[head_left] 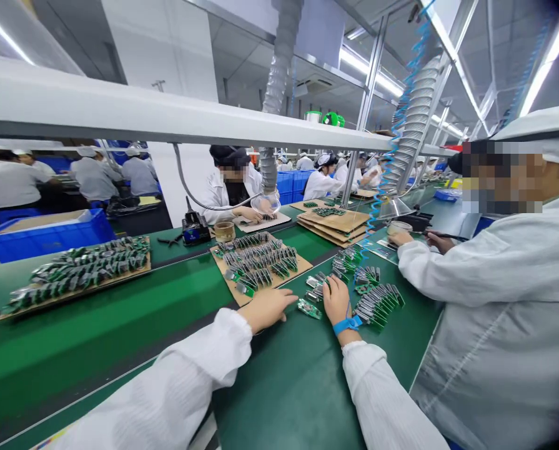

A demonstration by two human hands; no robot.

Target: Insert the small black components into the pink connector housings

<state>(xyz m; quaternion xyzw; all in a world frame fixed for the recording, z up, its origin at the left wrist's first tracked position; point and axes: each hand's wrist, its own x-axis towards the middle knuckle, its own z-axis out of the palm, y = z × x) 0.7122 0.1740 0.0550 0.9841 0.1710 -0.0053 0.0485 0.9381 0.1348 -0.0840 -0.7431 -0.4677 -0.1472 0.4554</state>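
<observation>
My left hand reaches over the green bench with its fingers stretched out to the right, holding nothing. Just beyond its fingertips a single green circuit board lies flat. My right hand, with a blue strap around its wrist, has its fingers curled down beside a few boards with metal parts. Whatever is between those fingers is hidden. To its right, a fanned row of circuit boards leans on the bench. Left of my hands, a cardboard sheet bears several rows of similar boards.
A green conveyor belt runs along my left. Beyond it is another board-covered cardboard sheet. Stacked cardboard sheets lie ahead. A co-worker sits close on the right; another person works opposite. Extraction hoses hang overhead.
</observation>
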